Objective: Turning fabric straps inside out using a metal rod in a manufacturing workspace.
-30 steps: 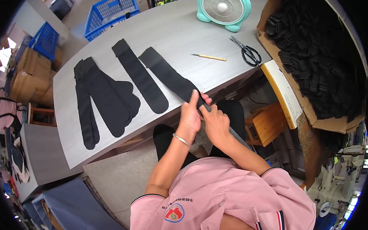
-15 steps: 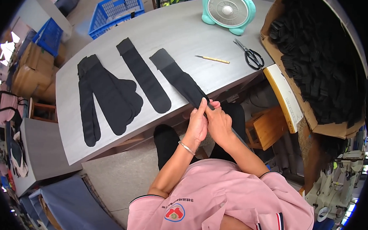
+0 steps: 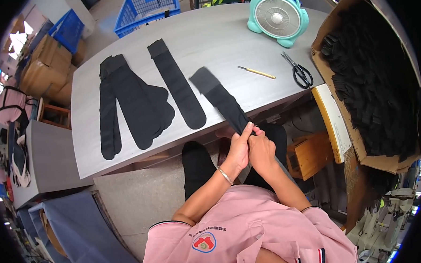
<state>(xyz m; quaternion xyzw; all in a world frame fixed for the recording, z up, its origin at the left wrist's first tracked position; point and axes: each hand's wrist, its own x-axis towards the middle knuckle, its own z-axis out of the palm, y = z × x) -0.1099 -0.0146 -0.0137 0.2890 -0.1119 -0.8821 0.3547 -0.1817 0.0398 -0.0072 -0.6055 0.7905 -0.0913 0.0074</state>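
Observation:
A long black sock (image 3: 223,100) slants over the table's front edge, its greyish cuff on the far side and slightly blurred. My left hand (image 3: 238,151) is closed on its near end, thumb laid along the fabric. Pressed close beside it, my right hand (image 3: 262,151) also grips that end with curled fingers. The toe of this sock is hidden by my hands. Just left of it, another black sock (image 3: 179,88) lies flat and straight. Farther left, several black socks (image 3: 136,104) are fanned out in an overlapping pile, cuffs together at the far side.
On the grey table (image 3: 211,35) lie a thin yellow-handled pointed tool (image 3: 257,72) and black-handled scissors (image 3: 302,73). A turquoise fan (image 3: 278,18) stands behind them. At right, a cardboard box (image 3: 317,44) holds many black pieces. A blue crate (image 3: 146,12) sits beyond the table.
The held sock has slid a little toward me and to the right, with both hands still on it. The whole view has shifted slightly; the other socks lie as before.

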